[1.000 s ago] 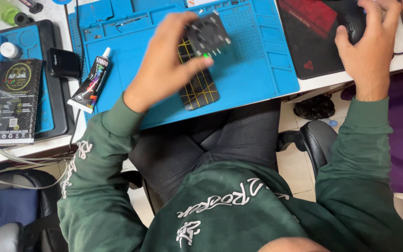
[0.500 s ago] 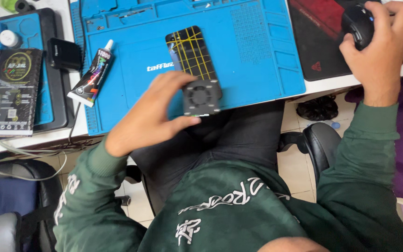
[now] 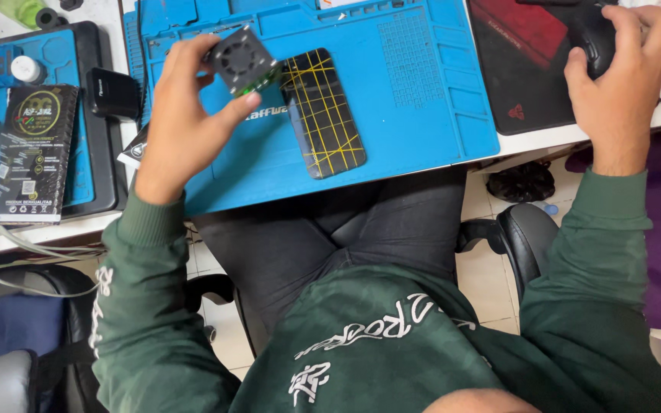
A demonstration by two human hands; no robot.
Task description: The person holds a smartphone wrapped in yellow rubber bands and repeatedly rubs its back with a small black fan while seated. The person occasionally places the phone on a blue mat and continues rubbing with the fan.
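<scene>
left hand (image 3: 181,126) grip clamped on small black fan (image 3: 240,60), right hand (image 3: 613,73) grip around black mouse (image 3: 594,34)

A black phone (image 3: 321,113) with yellow lines lies on the blue work mat (image 3: 422,99).

Matt black plastic fan module (image 3: 242,60); glossy phone (image 3: 323,112) (glass-like); rubbery blue mat (image 3: 422,115).

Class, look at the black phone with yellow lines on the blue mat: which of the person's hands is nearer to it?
Left. The left hand holds a small fan unit just beside the phone; the right hand rests on a black mouse, far off the blue mat.
</scene>
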